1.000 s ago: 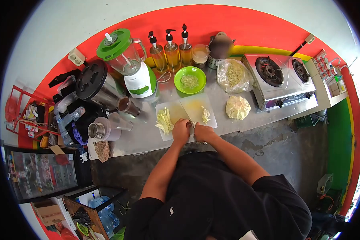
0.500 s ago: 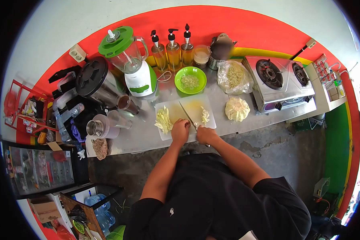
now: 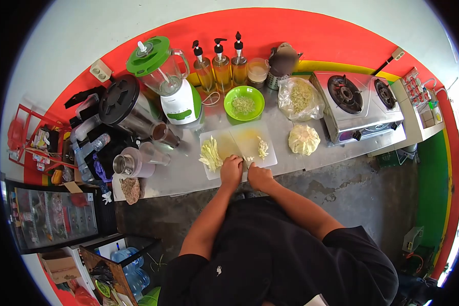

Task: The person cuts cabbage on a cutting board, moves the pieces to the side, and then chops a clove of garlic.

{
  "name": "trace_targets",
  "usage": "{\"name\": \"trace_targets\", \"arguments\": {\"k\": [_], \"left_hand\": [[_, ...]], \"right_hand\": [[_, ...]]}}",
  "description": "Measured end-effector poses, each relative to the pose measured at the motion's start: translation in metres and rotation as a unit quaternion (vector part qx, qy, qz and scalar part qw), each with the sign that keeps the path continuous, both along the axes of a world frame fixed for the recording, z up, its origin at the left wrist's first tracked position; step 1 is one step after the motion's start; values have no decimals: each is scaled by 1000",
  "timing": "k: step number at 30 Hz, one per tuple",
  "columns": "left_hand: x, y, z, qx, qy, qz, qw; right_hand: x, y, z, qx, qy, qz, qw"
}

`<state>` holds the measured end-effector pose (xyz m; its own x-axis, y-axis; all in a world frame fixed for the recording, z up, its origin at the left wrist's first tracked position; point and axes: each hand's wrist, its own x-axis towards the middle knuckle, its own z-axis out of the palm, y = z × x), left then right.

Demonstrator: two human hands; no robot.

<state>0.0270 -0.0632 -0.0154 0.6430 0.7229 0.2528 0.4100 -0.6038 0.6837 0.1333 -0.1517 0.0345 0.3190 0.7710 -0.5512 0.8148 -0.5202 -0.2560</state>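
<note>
A white cutting board (image 3: 262,127) lies on the metal counter. My right hand (image 3: 260,178) is closed around the handle of a knife, whose thin blade (image 3: 237,145) points away over the board. Beside the blade, my left hand (image 3: 232,171) has its fingers curled down on the board; what they press on is hidden. A pile of pale yellow-green vegetable strips (image 3: 210,153) rests left of that hand. Small chopped pieces (image 3: 262,147) sit at the board's right, with a few bits (image 3: 249,158) close to the blade. A pale, leafy cabbage head (image 3: 304,139) stands right of the board.
Behind the board are a green bowl (image 3: 261,108) of shreds and a plastic bag (image 3: 315,106) of shredded vegetable. A blender (image 3: 178,104), pump bottles (image 3: 222,71) and a dark-lidded container (image 3: 120,99) line the back and left. At right stands a gas stove (image 3: 336,120).
The knife has tilted, and its blade now shows only as a thin line. My right hand has shifted slightly left and nearer to me. The piles look the same.
</note>
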Motion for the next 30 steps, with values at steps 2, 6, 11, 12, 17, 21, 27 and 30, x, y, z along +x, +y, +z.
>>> {"name": "trace_targets", "arguments": {"k": [2, 6, 11, 12, 17, 21, 27, 30], "left_hand": [[0, -1, -3, 1, -3, 5, 1000], [1, 1, -2, -23, -15, 4, 1000], [0, 6, -2, -17, 38, 2, 999], [1, 5, -1, -22, 24, 7, 999], [-1, 5, 6, 0, 17, -4, 1000], [-3, 4, 8, 5, 56, -1, 998], [-5, -1, 6, 27, 46, -2, 999], [-4, 1, 5, 38, 54, -2, 998]], "right_hand": [[0, 1, 0, -4, -7, 4, 1000], [3, 8, 4, 4, 1, 3, 1000], [-5, 0, -5, 2, -20, 28, 999], [-5, 2, -8, 12, -24, 14, 1000], [2, 11, -8, 22, -23, 6, 999], [-7, 1, -8, 24, -27, 0, 999], [-4, 8, -4, 20, -17, -8, 1000], [-5, 6, 1, 32, -22, 7, 999]]}}
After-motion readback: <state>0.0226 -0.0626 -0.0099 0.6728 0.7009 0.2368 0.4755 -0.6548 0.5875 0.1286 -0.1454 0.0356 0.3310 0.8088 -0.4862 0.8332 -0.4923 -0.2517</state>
